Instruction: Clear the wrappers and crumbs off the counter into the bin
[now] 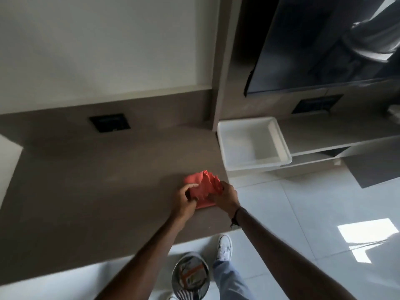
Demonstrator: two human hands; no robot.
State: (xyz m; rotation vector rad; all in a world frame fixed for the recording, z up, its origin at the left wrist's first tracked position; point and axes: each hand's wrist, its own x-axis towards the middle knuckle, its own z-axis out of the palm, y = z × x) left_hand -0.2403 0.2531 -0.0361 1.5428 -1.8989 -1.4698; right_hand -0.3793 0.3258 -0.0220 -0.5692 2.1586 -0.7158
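Observation:
A coral-red cloth [201, 188] lies crumpled on the brown counter [86, 180], near its right end. My left hand [186, 199] grips the cloth's left edge, fingers curled around the fabric. My right hand [226, 197] pinches the bunched right side of the cloth. A round metal mesh bin [190, 276] stands on the floor below the counter's front edge, with several wrappers inside it. No loose wrappers or crumbs show on the counter surface.
A white plastic tub [253, 142] stands to the right of the counter's end. A black socket plate [110, 122] sits in the back panel. A dark screen [324, 50] hangs at upper right above a low shelf. My white shoe [225, 247] is on the glossy tiled floor.

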